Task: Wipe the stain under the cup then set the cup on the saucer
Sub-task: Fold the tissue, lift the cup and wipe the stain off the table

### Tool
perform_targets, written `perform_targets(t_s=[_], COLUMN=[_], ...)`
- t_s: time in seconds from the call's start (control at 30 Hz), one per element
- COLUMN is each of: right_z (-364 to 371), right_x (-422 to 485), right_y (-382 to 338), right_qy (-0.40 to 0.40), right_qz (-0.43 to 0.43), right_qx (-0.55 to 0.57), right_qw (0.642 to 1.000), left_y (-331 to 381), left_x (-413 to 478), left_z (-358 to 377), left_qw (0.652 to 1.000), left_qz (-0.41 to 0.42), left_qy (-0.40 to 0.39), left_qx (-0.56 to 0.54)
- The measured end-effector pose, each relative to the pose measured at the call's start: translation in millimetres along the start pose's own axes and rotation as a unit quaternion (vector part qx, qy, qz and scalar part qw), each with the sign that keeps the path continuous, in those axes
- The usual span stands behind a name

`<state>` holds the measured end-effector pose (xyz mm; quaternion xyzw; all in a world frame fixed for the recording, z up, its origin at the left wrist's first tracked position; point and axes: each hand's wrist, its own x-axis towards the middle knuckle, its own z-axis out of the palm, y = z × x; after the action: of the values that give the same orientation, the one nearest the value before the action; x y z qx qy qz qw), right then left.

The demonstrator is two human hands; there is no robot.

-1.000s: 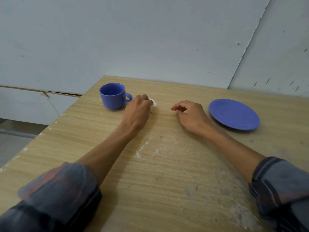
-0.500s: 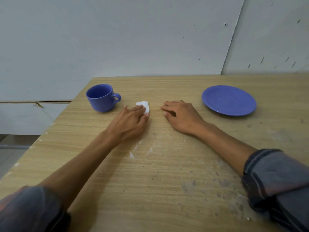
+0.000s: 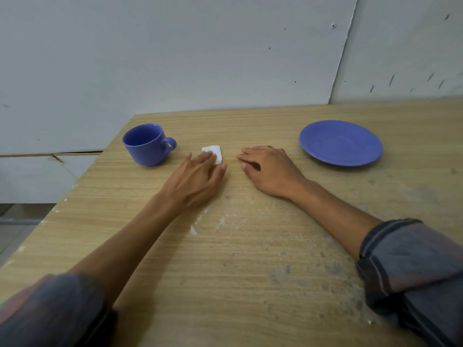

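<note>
The cup (image 3: pixel 146 144) is stood upright near the table's (image 3: pixel 250 271) far left corner, handle turned toward the hands, so any stain beneath it is hidden and cannot be confirmed. Just beside it, a small folded white tissue (image 3: pixel 213 153) is pinned flat under the spread fingertips of the left hand (image 3: pixel 194 180); nothing is gripped, it is only pressed, presumably kept ready for wiping. The right hand (image 3: pixel 270 169) is rested palm-down, loosely curled and empty, between tissue and saucer (image 3: pixel 340 143), which lies well apart, unoccupied.
</note>
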<state>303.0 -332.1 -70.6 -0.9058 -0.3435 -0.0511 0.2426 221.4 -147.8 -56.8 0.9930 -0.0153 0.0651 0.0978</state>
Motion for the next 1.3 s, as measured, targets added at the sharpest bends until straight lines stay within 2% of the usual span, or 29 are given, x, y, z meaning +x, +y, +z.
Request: perform_targets(t_s=[0.17,0.3,0.4,0.47,0.63,0.7,0.83,0.9,0.97,1.1,1.2,1.3], right_z=[-2,-2,-3,-5,-9,-11,-12,-12,-13,-13,-13,-11], right_x=[-1,-1,-3,-5,-8,-9,-9,-10,-11,-12,-11,-11], right_y=[-1,-2,-4,-5,-4,-2,0,0,0,-2,-3,-2], right_qy=[-0.004,-0.003,-0.002,0.003,0.028,0.042,0.059,0.059,0.061,0.071,0.081,0.091], right_qz=[-0.004,0.002,0.001,0.010,0.068,0.086,0.101,0.100,0.104,0.114,0.124,0.125], right_qx=[-0.008,0.000,0.001,-0.008,-0.055,-0.053,-0.035,-0.034,-0.035,-0.060,-0.061,-0.059], right_qw=[1.000,1.000,1.000,1.000,0.996,0.994,0.993,0.993,0.992,0.989,0.987,0.986], left_y=[10,-2,-13,-8,24,33,22,4,-9,14,49,46], left_x=[43,9,-16,-12,33,37,2,-10,-8,19,28,21], left_z=[2,-1,-4,-1,5,7,6,-1,-5,-4,11,13], left_qw=[0.997,0.999,0.999,1.000,0.996,0.998,0.996,0.992,0.995,0.999,0.999,0.997], left_qz=[-0.069,0.020,0.044,0.022,-0.093,-0.067,0.080,0.123,0.095,-0.037,0.010,0.071], left_qy=[-0.017,0.006,0.006,0.002,0.011,0.014,0.006,-0.013,-0.019,0.002,0.010,0.000], left_qx=[-0.018,-0.024,0.002,0.011,-0.014,-0.016,-0.028,-0.024,-0.003,-0.018,-0.031,-0.031])
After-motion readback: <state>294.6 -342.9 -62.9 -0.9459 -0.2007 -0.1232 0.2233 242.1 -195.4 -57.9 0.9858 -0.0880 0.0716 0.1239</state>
